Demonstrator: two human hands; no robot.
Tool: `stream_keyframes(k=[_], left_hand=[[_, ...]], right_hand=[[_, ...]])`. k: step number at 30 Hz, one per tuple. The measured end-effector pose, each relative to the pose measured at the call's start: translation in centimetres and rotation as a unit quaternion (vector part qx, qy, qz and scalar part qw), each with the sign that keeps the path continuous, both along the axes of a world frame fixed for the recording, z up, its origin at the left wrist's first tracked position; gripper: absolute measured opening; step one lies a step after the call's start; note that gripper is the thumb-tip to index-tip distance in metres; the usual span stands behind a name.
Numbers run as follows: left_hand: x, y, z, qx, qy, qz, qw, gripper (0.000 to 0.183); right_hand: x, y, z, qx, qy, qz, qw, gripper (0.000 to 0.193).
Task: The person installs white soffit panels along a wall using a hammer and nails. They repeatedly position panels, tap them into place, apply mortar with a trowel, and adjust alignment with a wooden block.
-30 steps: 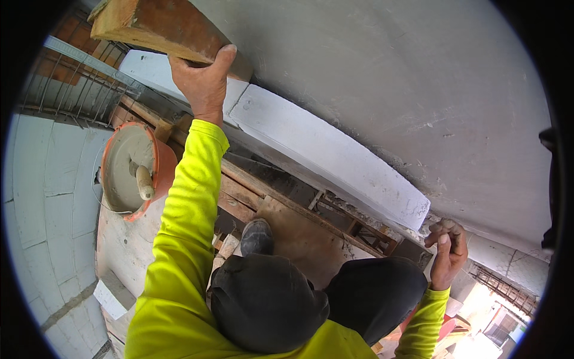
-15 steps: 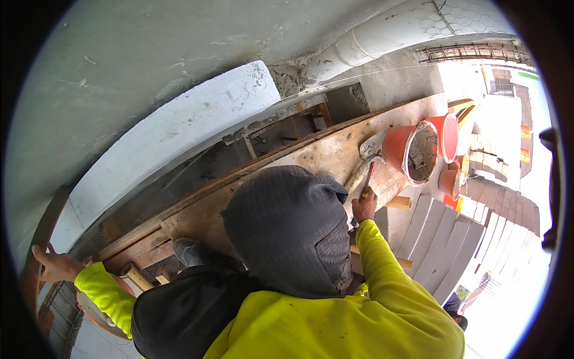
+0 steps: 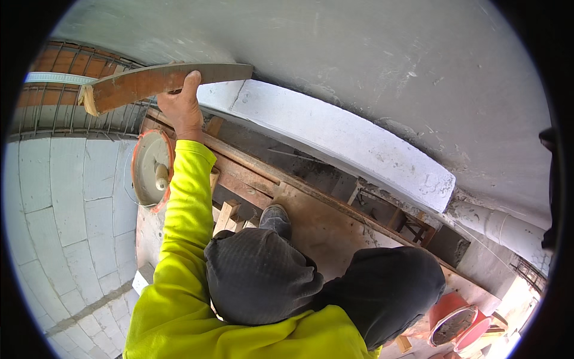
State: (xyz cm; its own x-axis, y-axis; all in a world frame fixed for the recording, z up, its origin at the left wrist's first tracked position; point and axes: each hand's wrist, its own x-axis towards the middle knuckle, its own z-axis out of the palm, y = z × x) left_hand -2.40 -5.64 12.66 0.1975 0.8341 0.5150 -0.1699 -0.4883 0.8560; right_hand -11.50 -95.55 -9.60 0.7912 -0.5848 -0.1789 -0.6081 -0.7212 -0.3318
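My left hand (image 3: 181,113) grips a brown wooden board (image 3: 128,88), thumb on the near face and the fingers mostly hidden behind. The board's right end reaches the grey plastered wall (image 3: 353,54), beside the left end of a white block ledge (image 3: 341,134); I cannot tell if they touch. Its pale, rough-cut left end sticks out toward the rebar. My right hand is out of view. Below the left wrist stands an orange-rimmed bucket (image 3: 172,158) of greyish liquid, with a tool's rounded handle (image 3: 161,177) in it.
My legs (image 3: 382,287) bend over a plank platform (image 3: 317,224), with a gap between it and the wall. Red mortar buckets (image 3: 445,308) stand at the lower right. A rebar cage (image 3: 66,113) lies at the far left, above a pale block wall (image 3: 78,203). A pipe (image 3: 499,221) runs right.
The view has swung left. My left hand still holds the board, now fully seen against the wall. My right hand, earlier at a trowel-like tool beside the red buckets, has left the view.
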Motion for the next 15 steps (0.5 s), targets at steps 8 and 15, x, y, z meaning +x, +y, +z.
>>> stream_keyframes(k=[8,15], left_hand=[[-0.3,0.3,1.5,0.005,0.066,0.001,0.998,0.051],[0.3,-0.6,3.0,-0.005,0.075,0.022,0.997,0.058]], right_hand=[[6.6,10.9,15.8,0.176,-0.109,0.288,0.935,0.067],[32.2,40.4,31.8,0.175,-0.192,0.687,0.679,0.031]])
